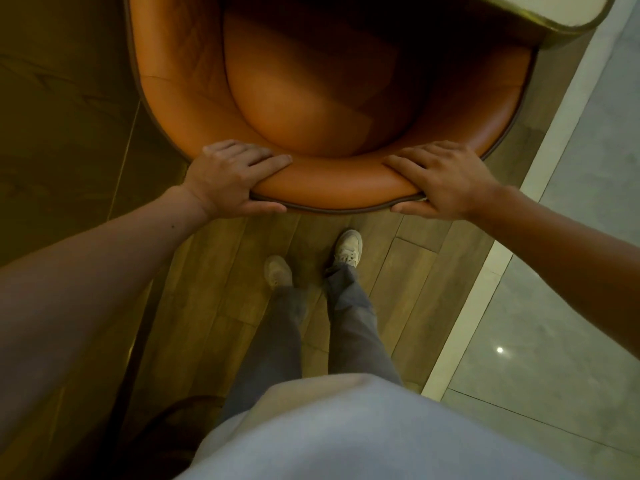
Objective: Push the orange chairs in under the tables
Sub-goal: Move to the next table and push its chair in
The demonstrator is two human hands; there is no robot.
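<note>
While our left hand [235, 178] and right hand [446, 180] grip the orange chair [311, 109], its seat sits only partly under the counter [519, 3], upper right.

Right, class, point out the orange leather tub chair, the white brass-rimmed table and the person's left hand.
Orange leather tub chair [311, 109]: head view, on its seat cushion.
White brass-rimmed table [568, 25]: head view, on its brass rim.
Left hand [230, 178]: head view, on its back.

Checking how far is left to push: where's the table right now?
Head view, top right: only a rounded corner of the table shows, overlapping the far right edge of the chair, opposite the gripped backrest.
</note>
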